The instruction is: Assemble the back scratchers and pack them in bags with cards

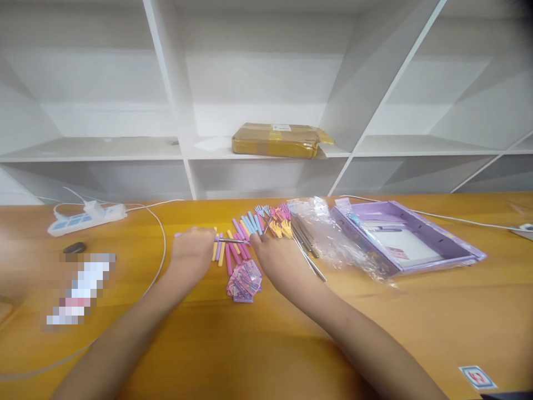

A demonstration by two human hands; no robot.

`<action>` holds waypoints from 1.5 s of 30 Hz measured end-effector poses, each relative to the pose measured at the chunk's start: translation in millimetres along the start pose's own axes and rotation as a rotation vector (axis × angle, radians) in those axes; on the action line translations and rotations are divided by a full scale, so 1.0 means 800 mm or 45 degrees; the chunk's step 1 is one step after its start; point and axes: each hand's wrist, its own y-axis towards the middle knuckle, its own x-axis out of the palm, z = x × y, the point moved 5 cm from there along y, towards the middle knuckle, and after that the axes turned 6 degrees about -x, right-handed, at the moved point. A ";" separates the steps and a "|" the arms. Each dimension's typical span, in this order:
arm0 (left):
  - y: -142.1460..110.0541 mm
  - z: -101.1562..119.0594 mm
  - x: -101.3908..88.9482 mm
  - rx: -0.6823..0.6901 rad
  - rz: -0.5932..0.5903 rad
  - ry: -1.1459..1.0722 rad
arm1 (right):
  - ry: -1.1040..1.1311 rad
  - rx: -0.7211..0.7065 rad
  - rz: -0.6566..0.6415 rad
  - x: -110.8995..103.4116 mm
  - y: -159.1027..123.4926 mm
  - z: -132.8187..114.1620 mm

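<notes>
My left hand (192, 250) is closed round a purple handle, whose end sticks out on its left side. A thin metal back scratcher rod (232, 240) runs level from it to my right hand (278, 258), whose fingers are closed on the other end; that end is hidden. Beneath and between the hands lie several pink, yellow and purple handle sleeves (229, 258), with blue sleeves (252, 222) behind. Close to my right hand are hand-shaped scratcher heads in yellow (281, 229), pink (283, 211) and blue (262, 210), and metal rods (305, 236). Small purple printed cards (245, 280) are heaped in front.
Crumpled clear plastic (328, 233) lies beside an open purple box (441, 250) on the right. At the left are a power strip (87, 218), a black oval object (75, 248) and a white cable (162, 244). A taped carton (275, 140) sits on the shelf behind.
</notes>
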 end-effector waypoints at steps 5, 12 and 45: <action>0.008 -0.008 0.006 0.053 0.042 0.000 | 0.043 -0.060 -0.065 -0.002 -0.008 -0.010; 0.022 -0.029 0.004 0.073 0.037 -0.064 | 0.032 -0.118 0.315 -0.005 -0.006 0.008; 0.046 -0.228 -0.051 -0.352 0.503 0.176 | 0.420 0.616 0.855 0.040 -0.063 0.347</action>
